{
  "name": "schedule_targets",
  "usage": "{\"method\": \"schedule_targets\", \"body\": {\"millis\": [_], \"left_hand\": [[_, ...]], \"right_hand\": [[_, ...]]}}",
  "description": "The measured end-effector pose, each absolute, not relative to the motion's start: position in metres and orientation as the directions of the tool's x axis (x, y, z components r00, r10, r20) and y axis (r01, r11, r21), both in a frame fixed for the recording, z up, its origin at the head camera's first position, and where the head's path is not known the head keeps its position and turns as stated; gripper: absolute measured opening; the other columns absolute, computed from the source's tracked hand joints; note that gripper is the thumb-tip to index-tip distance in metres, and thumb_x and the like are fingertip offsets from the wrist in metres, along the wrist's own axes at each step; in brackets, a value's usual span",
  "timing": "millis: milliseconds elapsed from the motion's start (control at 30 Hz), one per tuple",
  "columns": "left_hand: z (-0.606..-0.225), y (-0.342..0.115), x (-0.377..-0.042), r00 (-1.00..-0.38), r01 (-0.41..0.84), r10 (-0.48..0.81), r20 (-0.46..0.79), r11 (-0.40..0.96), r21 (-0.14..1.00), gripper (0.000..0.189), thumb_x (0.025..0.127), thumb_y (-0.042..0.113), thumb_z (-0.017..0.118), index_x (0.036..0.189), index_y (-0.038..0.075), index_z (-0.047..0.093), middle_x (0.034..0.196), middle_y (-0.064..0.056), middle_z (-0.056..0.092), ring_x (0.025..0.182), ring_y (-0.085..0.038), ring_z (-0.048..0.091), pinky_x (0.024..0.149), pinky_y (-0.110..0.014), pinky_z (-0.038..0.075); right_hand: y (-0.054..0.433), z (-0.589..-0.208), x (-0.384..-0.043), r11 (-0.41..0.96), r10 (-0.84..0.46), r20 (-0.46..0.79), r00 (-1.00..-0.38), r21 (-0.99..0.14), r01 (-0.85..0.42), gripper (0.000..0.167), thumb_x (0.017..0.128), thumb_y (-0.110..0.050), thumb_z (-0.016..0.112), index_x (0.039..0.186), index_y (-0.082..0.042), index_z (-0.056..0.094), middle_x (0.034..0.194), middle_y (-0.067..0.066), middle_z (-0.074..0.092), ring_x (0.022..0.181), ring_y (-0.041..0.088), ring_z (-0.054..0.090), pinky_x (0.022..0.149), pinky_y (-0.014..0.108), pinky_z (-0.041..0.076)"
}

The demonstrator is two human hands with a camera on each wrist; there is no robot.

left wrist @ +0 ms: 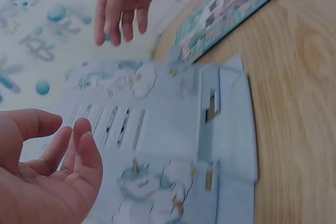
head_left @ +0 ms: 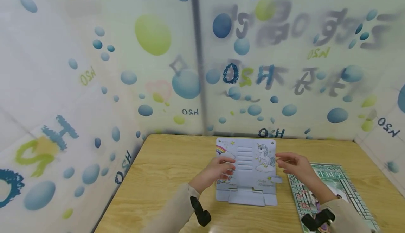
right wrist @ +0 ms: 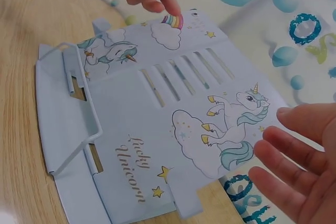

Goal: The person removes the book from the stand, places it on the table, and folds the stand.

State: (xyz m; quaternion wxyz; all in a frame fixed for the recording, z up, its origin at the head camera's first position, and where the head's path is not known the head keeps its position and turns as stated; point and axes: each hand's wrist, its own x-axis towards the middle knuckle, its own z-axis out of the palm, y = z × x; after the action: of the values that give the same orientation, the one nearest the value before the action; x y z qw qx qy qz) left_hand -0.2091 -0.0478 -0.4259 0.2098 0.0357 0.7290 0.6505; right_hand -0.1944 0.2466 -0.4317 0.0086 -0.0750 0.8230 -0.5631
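A white metal book stand [head_left: 245, 178] with unicorn and rainbow prints stands opened on the table. Slots run through the middle of its back panel, and a wire page holder [right wrist: 94, 111] sits at its lower front. My left hand [head_left: 215, 171] hovers in front of the stand's left side, fingers loosely bent and holding nothing. Beside the right edge is my right hand [head_left: 293, 163], its fingers spread and relaxed; the right wrist view shows a gap between the fingertips and the panel. A small tab [head_left: 276, 179] juts out from the stand's lower right side.
A green-and-white illustrated book [head_left: 335, 178] lies flat on the wooden table [head_left: 177, 155] to the right, partly under my right forearm. Behind the table hangs a pale curtain [head_left: 158, 74] with blue and green dots, which also closes off the left side.
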Motion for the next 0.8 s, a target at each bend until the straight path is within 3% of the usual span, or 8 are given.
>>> {"method": "schedule_targets", "body": {"millis": [267, 400, 500, 800], "left_hand": [[-0.424, -0.089, -0.222, -0.933, -0.217, 0.253, -0.257, 0.176, 0.96, 0.032, 0.091, 0.013, 0.055, 0.117, -0.004, 0.056, 0.098, -0.013, 0.063, 0.082, -0.019, 0.06, 0.073, -0.035, 0.051], [-0.427, -0.101, -0.227, -0.949, -0.215, 0.197, -0.245, 0.164, 0.963, 0.034, 0.088, 0.01, 0.057, 0.118, -0.005, 0.055, 0.103, -0.017, 0.061, 0.088, -0.024, 0.06, 0.078, -0.039, 0.051], [-0.431, -0.106, -0.23, -0.964, -0.202, 0.15, -0.221, 0.128, 0.971, 0.035, 0.086, 0.008, 0.06, 0.118, -0.006, 0.054, 0.102, -0.016, 0.061, 0.091, -0.026, 0.059, 0.083, -0.043, 0.049], [-0.448, -0.1, -0.242, -0.98, -0.176, 0.086, -0.179, 0.042, 0.984, 0.037, 0.084, 0.004, 0.062, 0.118, -0.008, 0.053, 0.112, -0.023, 0.058, 0.095, -0.022, 0.059, 0.089, -0.045, 0.044]], "right_hand": [[0.245, -0.433, -0.201, 0.366, -0.045, 0.052, -0.998, -0.928, -0.065, 0.046, 0.089, -0.026, 0.061, 0.121, 0.006, 0.053, 0.104, 0.02, 0.06, 0.083, 0.013, 0.061, 0.071, 0.029, 0.053], [0.25, -0.444, -0.211, 0.369, 0.008, 0.016, -1.0, -0.929, -0.012, 0.048, 0.089, -0.028, 0.061, 0.123, 0.005, 0.052, 0.107, 0.018, 0.058, 0.09, 0.019, 0.06, 0.077, 0.035, 0.052], [0.264, -0.476, -0.229, 0.313, 0.024, 0.021, -0.999, -0.95, -0.012, 0.044, 0.087, -0.033, 0.063, 0.121, -0.007, 0.057, 0.104, 0.008, 0.061, 0.09, 0.014, 0.06, 0.076, 0.032, 0.052], [0.258, -0.491, -0.236, 0.186, 0.031, -0.018, -0.999, -0.982, 0.024, 0.047, 0.079, -0.035, 0.071, 0.115, -0.006, 0.061, 0.094, 0.002, 0.064, 0.085, 0.014, 0.063, 0.074, 0.031, 0.053]]}}
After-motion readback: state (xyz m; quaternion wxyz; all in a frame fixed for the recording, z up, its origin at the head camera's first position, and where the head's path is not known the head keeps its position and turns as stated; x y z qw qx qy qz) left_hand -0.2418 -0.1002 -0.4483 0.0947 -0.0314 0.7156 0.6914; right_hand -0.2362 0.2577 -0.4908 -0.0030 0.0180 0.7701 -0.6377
